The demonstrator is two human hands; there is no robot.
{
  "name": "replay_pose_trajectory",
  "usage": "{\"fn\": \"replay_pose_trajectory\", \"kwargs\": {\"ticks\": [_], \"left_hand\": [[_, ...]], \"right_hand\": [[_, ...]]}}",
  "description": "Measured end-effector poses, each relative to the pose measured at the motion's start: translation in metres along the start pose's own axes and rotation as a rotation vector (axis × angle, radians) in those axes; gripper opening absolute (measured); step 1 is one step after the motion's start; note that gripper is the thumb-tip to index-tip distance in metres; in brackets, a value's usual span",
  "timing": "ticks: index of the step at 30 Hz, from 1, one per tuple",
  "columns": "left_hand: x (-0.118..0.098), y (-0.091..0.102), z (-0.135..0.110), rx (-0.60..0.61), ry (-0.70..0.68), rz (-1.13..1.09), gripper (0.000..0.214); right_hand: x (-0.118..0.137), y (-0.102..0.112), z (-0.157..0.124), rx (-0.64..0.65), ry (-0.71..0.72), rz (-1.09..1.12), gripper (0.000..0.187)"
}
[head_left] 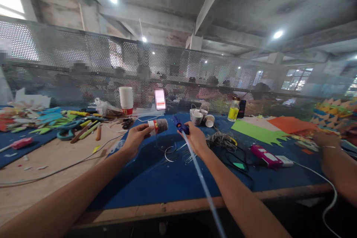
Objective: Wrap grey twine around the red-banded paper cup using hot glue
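My left hand (135, 137) is pinched on the pale printed end of a yarn-wrapped cup (162, 125), held on its side above the middle of the worktop (156, 187), its grey end toward my right; my right hand (196, 139) is clamped round a blue tool (184, 129) that I take for a glue gun, with a long clear stick (199, 173) running from it past the front edge. The cup and the tool are near but apart, and I can't make out any glue. To do this well, I'd grip only the printed end, keep my fingertips away from the tip, and roll the cup slightly rather than press, as its wall could dent. For room, bare blue cover lies between my forearms, down to the front edge, so drawing back that way seems safest. Toward the right edge, tangled twine (221, 140) could catch the stick, and a co-worker's hand (326, 139) is there; small white cups (197, 117) stand toward the back edge, and scissors (74, 123) crowd the left.
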State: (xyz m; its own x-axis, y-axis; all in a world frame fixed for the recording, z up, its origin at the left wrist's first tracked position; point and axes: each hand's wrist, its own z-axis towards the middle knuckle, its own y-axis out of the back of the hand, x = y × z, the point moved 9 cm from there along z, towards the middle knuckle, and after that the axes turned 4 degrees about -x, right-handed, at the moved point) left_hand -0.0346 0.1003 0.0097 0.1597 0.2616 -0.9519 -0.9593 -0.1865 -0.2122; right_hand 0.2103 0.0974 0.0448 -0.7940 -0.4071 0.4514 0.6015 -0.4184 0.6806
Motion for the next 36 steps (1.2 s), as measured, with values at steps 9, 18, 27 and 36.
{"fn": "replay_pose_trajectory", "kwargs": {"ticks": [9, 18, 27, 36], "left_hand": [[0.001, -0.003, 0.001, 0.014, 0.043, -0.117, 0.028], [0.000, -0.016, -0.005, 0.112, 0.087, -0.205, 0.029], [-0.005, -0.022, -0.008, 0.134, 0.039, -0.201, 0.032], [-0.008, -0.028, -0.012, 0.204, 0.004, -0.167, 0.032]], "right_hand": [[-0.063, -0.039, 0.007, 0.270, -0.187, -0.162, 0.045], [-0.070, -0.040, 0.001, 0.274, -0.254, -0.223, 0.044], [0.009, -0.049, -0.010, 0.350, -0.120, 0.598, 0.031], [0.068, -0.061, -0.056, 0.935, -0.130, 1.071, 0.045]]}}
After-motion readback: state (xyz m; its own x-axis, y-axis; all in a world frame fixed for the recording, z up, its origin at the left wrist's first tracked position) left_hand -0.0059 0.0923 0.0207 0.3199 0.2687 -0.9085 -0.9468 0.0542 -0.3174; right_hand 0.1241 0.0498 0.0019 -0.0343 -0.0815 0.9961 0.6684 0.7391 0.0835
